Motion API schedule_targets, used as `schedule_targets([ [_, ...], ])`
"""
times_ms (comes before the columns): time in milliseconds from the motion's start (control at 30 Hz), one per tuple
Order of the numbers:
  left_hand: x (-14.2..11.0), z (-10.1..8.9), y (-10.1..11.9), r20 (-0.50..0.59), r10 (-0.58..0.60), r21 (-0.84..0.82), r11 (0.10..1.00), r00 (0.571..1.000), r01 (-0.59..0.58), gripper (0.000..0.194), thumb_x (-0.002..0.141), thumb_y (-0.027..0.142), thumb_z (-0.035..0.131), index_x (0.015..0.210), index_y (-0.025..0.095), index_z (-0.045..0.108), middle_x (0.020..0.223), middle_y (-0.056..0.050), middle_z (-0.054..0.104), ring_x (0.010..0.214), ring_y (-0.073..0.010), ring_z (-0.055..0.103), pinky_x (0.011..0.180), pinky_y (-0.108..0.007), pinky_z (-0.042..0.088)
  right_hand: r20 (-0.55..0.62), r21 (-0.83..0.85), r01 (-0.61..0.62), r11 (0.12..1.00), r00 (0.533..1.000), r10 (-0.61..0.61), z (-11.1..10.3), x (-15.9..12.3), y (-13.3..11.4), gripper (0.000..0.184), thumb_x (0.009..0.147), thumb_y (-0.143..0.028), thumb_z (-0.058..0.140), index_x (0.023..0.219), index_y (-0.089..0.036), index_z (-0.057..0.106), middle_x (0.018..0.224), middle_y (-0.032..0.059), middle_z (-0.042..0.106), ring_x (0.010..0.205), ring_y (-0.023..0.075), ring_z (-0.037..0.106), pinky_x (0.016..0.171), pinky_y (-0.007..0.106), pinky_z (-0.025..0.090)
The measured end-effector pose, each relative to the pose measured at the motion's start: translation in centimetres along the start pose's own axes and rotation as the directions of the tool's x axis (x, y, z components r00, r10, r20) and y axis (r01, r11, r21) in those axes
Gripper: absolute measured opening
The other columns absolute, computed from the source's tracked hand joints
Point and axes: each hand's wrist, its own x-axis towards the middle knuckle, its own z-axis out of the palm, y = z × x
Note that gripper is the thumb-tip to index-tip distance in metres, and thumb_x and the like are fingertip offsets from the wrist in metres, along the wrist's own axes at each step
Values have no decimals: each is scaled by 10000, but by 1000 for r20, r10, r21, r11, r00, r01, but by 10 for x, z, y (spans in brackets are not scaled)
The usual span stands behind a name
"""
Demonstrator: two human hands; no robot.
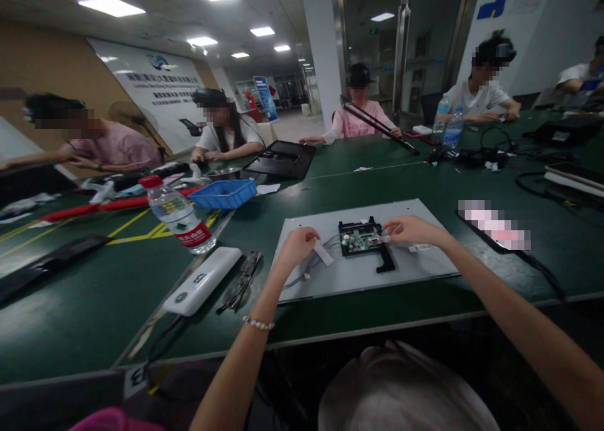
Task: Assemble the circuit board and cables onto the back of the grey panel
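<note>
A flat grey panel (292,226) lies on the table in front of me, with a green circuit board (363,239) in a black bracket (387,264) at its middle. My left hand (296,250) is closed in a pinch on a white strip (324,253), over the left side of the panel. Thin grey cables (309,267) run beside that strip toward the board. At the board's right edge my right hand (418,229) pinches a small translucent piece (391,231); its exact kind is too small to tell.
Left of the panel are eyeglasses (240,281), a white power bank (202,281), a water bottle (182,217) and a blue tray (224,195). A phone (493,229) with a cable lies at right. Several people sit around the green table (401,179); a black panel (283,159) lies farther back.
</note>
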Motion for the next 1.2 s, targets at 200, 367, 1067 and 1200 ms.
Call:
schedule_targets([
  [200, 6, -14, -8, -67, -29, 93, 995, 997, 35, 295, 767, 89, 447, 896, 169, 699, 883, -47, 706, 837, -168, 637, 773, -242, 469, 8, 84, -16, 996, 1000, 16, 1, 0, 1, 306, 750, -255, 604, 1029, -150, 674, 857, 68, 724, 793, 184, 665, 747, 291, 501],
  [367, 19, -14, -15, -12, -142, 235, 962, 990, 141, 291, 779, 112, 483, 982, 167, 683, 1001, -85, 691, 921, -190, 627, 794, -252, 470, -68, 65, -68, 996, 995, 72, -7, -4, 13, 242, 769, -227, 563, 948, -129, 693, 836, 87, 717, 765, 189, 661, 725, 293, 494],
  [1067, 81, 52, 99, 71, 270, 347, 896, 960, -278, 247, 876, 181, 465, 889, 150, 710, 908, -120, 687, 910, -224, 634, 789, -293, 474, -248, -229, -16, 973, 968, -42, 8, -6, 18, 252, 832, -262, 503, 955, -153, 693, 1050, 104, 660, 1000, 229, 587, 890, 315, 412],
  [1200, 89, 47, 100, 25, 262, 369, 895, 965, -252, 297, 899, 168, 411, 1005, 157, 688, 1028, -126, 662, 1006, -232, 602, 854, -323, 456, -264, -248, -3, 969, 962, -64, 8, -5, 20, 259, 840, -284, 497, 946, -150, 692, 1012, 105, 667, 977, 231, 589, 881, 317, 413],
])
